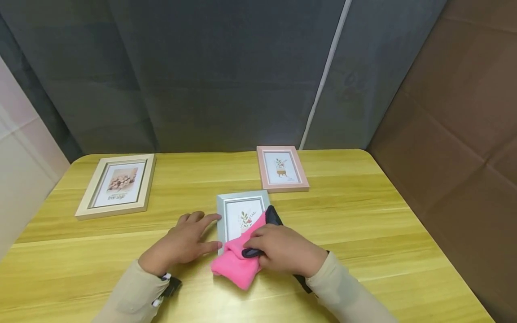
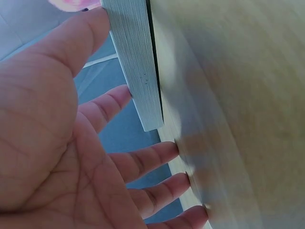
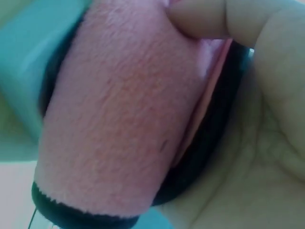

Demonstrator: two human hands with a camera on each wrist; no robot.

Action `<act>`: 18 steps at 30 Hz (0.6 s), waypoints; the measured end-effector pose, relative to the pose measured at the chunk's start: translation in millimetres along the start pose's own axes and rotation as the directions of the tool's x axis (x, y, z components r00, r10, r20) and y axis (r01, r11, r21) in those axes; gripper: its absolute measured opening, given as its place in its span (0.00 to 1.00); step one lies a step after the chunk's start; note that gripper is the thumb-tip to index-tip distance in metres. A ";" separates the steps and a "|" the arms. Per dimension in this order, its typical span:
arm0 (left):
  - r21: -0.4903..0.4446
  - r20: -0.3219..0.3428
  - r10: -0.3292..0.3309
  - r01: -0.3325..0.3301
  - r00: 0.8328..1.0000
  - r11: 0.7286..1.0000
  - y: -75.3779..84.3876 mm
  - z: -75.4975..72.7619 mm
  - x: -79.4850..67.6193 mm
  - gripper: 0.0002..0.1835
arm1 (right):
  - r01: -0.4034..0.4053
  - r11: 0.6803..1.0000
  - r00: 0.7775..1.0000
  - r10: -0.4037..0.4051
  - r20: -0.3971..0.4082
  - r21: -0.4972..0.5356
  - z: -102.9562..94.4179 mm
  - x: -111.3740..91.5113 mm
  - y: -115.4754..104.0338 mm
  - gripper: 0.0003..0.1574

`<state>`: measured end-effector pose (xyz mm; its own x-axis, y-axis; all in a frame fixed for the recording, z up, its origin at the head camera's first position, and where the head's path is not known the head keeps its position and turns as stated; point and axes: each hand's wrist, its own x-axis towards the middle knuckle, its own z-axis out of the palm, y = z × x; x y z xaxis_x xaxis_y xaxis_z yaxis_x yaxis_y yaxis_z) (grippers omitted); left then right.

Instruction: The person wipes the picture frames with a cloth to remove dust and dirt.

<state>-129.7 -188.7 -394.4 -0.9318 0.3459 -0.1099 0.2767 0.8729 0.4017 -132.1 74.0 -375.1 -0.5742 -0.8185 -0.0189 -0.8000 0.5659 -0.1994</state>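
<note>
A pale blue-grey picture frame (image 1: 221,224) with a plant print lies flat on the table, its lower right part covered by a pink cloth (image 1: 238,264) with dark edging. My right hand (image 1: 284,251) grips the bunched cloth over the frame; in the right wrist view the thumb presses on the folded pink cloth (image 3: 114,109). My left hand (image 1: 183,242) is spread at the frame's left side. In the left wrist view, thumb and index fingertip touch the side of the frame (image 2: 136,67), while the other fingertips rest on the table.
A cream picture frame (image 1: 149,181) lies at the far left of the wooden table (image 1: 194,175). Behind the blue-grey frame, to the right, lies a pink picture frame (image 1: 264,172). A dark curtain (image 1: 226,80) hangs along the back edge, and a brown one (image 1: 452,112) on the right.
</note>
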 end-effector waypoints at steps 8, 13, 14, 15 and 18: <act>-0.002 -0.010 0.001 -0.001 1.000 1.000 -2.3 0.4 -1.3 0.38 | -0.061 0.998 0.998 0.061 -0.003 0.015 -6.8 -0.4 14.7 0.15; -0.011 -0.011 0.018 -0.018 1.000 1.000 -2.6 -1.0 -2.2 0.38 | -0.206 0.977 0.974 0.211 -0.088 0.056 -25.3 -15.3 44.9 0.18; -0.013 -0.010 0.020 -0.020 1.000 1.000 -2.2 -1.4 -2.4 0.38 | -0.259 0.964 0.958 0.264 -0.113 0.063 -29.7 -21.0 54.5 0.18; -0.017 -0.010 0.020 -0.021 1.000 1.000 -1.7 -1.9 -2.6 0.38 | -0.319 0.945 0.935 0.326 -0.137 0.072 -33.5 -27.5 65.0 0.18; -0.015 -0.002 0.002 -0.002 1.000 1.000 -0.3 -3.0 -3.2 0.38 | -0.496 0.863 0.844 0.505 -0.177 0.099 -39.8 -50.0 98.3 0.17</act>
<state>-127.5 -191.1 -391.4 -0.9316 0.3472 -0.1072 0.2751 0.8668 0.4159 -188.9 174.5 -354.7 -0.9201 -0.3875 0.0571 -0.3885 0.8842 -0.2594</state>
